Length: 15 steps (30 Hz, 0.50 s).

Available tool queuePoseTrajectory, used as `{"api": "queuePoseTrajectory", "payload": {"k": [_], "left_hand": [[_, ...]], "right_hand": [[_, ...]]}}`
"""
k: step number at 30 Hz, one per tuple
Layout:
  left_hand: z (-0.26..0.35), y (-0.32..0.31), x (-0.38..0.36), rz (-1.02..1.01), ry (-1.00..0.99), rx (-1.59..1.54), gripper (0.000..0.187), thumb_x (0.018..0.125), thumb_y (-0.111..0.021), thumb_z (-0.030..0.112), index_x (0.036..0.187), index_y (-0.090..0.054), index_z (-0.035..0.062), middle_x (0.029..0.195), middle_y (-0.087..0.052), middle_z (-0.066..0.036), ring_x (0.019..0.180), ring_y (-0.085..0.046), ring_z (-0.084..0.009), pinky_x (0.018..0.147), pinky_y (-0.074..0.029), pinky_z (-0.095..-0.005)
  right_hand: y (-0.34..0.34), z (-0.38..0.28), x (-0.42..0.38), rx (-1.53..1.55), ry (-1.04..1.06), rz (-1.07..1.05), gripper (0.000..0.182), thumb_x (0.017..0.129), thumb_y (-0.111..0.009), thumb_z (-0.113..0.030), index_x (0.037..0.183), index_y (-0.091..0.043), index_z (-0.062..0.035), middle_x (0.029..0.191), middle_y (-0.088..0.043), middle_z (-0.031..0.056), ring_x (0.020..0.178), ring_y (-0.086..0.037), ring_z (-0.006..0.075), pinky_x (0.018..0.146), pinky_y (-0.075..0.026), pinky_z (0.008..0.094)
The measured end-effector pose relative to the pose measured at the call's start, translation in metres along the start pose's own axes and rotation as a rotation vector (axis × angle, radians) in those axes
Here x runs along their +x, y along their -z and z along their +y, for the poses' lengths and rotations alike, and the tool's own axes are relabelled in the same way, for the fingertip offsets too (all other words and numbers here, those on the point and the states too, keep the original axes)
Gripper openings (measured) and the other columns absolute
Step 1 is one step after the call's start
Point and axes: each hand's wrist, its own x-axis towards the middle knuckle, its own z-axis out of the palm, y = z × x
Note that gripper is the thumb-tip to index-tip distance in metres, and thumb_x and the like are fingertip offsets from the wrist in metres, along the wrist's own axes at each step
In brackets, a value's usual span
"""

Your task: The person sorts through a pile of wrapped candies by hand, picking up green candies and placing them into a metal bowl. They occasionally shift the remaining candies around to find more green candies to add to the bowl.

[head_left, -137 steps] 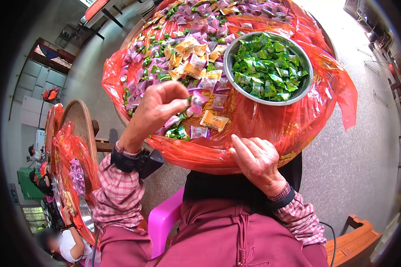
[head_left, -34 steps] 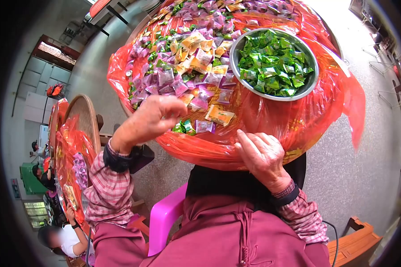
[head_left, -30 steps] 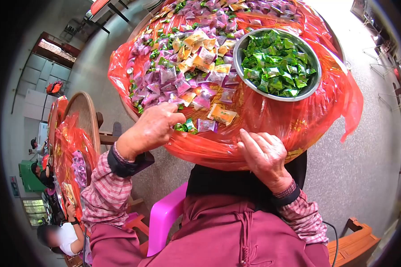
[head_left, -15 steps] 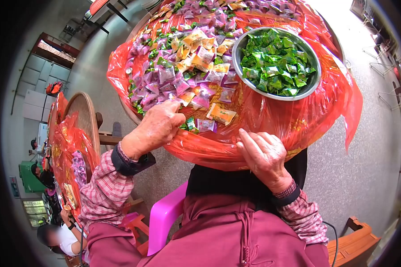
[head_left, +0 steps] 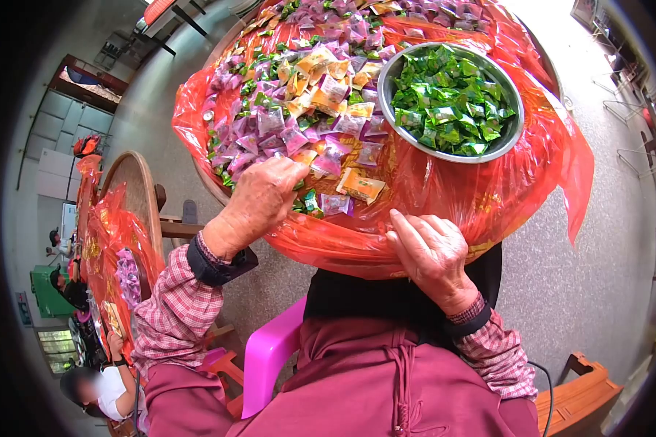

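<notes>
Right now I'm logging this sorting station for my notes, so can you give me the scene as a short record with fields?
Surface: round table under red plastic sheet
Loose pile: purple, orange and green wrapped candies spread on the sheet
Container: round steel bowl filled with green wrapped candies
Left hand: fingers curled, down among the candies at the pile's near edge
Right hand: resting on the sheet at the table's near rim
Seat: pink plastic chair
Nearby: another person at a second red-covered table

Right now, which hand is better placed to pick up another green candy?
Probably the left hand: its fingers sit right by the loose green candies. The right hand rests on the tray's plastic-covered edge, away from them.
</notes>
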Motion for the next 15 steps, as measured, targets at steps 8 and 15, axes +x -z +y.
{"api": "queuePoseTrajectory", "payload": {"k": [8,15], "left_hand": [[-0.003,-0.016,0.003,-0.118,0.046,0.181,0.018,0.082,-0.071,0.012,0.093,-0.059,0.0038,0.087,-0.063,-0.014,0.087,-0.066,-0.0366,0.075,-0.052,-0.0471],[0.003,0.006,0.018,-0.032,0.036,-0.135,0.017,0.086,-0.070,0.009,0.098,-0.063,0.0006,0.082,-0.064,-0.016,0.074,-0.067,-0.0288,0.065,-0.050,-0.0402]], "right_hand": [[-0.001,0.000,-0.001,-0.009,0.002,-0.003,0.036,0.083,-0.080,-0.006,0.116,-0.069,0.0018,0.091,-0.071,0.0091,0.075,-0.068,0.0240,0.065,-0.051,0.0364],[0.000,0.000,0.000,-0.004,0.000,0.007,0.036,0.083,-0.080,-0.006,0.116,-0.070,0.0016,0.090,-0.071,0.0088,0.075,-0.068,0.0239,0.065,-0.051,0.0365]]}}
